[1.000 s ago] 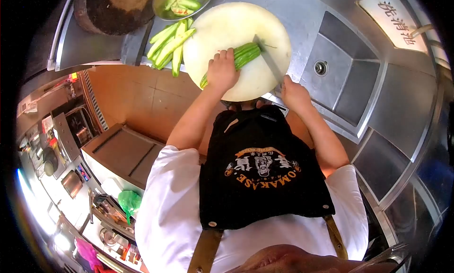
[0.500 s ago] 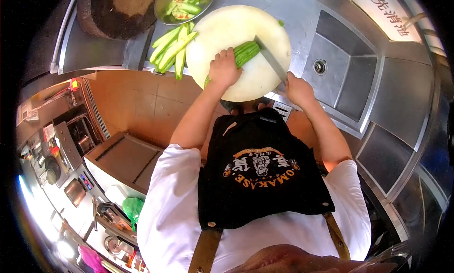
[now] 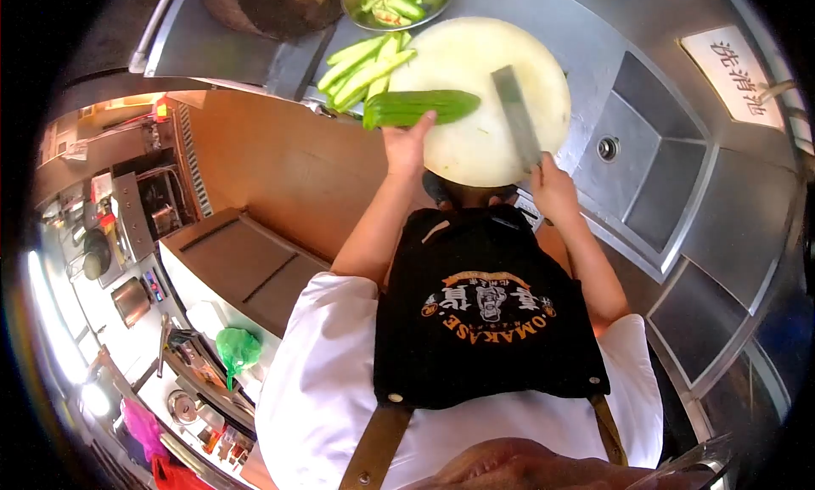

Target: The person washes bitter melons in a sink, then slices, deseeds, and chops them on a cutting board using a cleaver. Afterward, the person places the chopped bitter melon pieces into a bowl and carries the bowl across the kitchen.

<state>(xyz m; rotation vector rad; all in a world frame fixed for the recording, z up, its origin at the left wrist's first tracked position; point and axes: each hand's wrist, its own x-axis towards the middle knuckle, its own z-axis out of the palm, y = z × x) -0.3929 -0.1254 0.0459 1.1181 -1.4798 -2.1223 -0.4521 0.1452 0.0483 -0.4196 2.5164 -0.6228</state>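
Note:
My left hand (image 3: 406, 146) is closed around a long, ridged green gourd (image 3: 424, 106) that looks like a luffa. It holds the gourd at the left edge of the round white chopping board (image 3: 458, 57), one end over the board and the other past its rim. In my right hand (image 3: 552, 187) is the handle of a cleaver (image 3: 515, 112). Its broad blade lies over the right half of the board, apart from the gourd. Pale green cut strips (image 3: 365, 70) are heaped on the counter left of the board.
A metal bowl (image 3: 346, 13) with green pieces stands behind the strips. Further left is a large dark round block (image 3: 272, 19). To the right, a steel sink (image 3: 641, 180) is set into the counter (image 3: 586, 57), beneath a white sign (image 3: 734, 78).
My left hand has lifted the gourd from the board and brought it left, turning it nearly level. The cleaver has come away from the gourd's end. The view has shifted.

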